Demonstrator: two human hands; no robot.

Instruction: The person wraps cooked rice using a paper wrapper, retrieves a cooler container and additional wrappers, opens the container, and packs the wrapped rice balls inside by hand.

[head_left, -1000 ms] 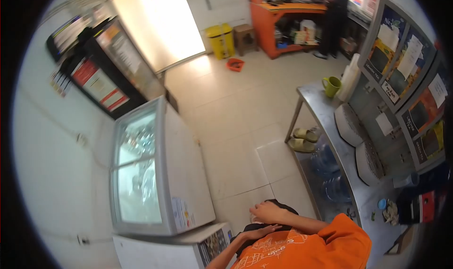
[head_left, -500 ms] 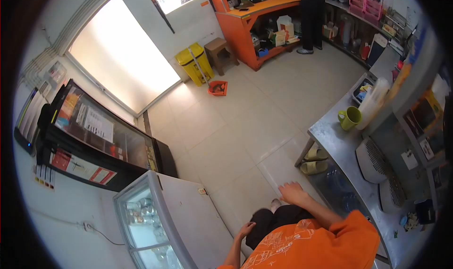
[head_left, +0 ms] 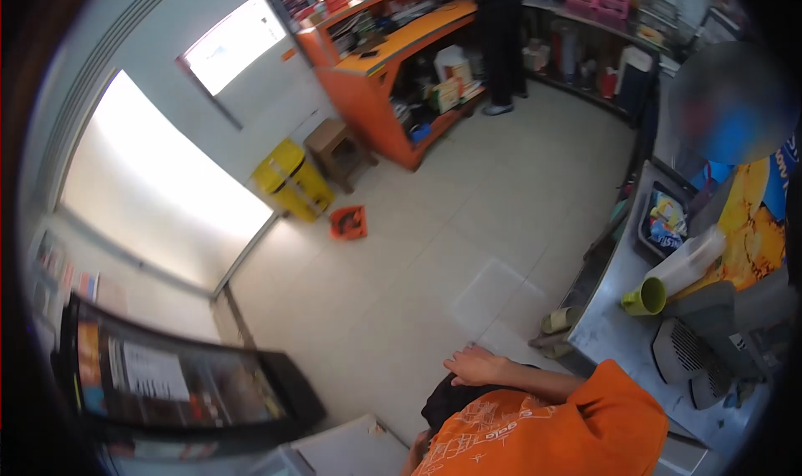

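My right hand [head_left: 474,365] hangs in front of my orange shirt [head_left: 543,434], over my dark trousers [head_left: 441,401]. Its fingers are loosely curled and slightly blurred, and I make out no object in them. Only a small part of my left hand [head_left: 419,444] shows at the lower left edge of the shirt; its fingers are hidden. To the right is a metal counter [head_left: 597,330] with a green mug [head_left: 644,296], clear stacked cups [head_left: 687,257] and a black tray [head_left: 647,217] holding packets.
A black display cooler [head_left: 292,384] and a white freezer [head_left: 359,449] stand at lower left. Ahead are an orange dustpan [head_left: 347,223], a yellow bin [head_left: 292,179], a brown stool [head_left: 338,146] and an orange desk [head_left: 359,100]. A person [head_left: 499,42] stands beside the desk. Slippers [head_left: 558,319] lie by the counter.
The view has moved forward and turned; the desk and bin look nearer, and the freezer has slid down out of view. My right hand has swung in toward my body, and my left hand is mostly hidden.
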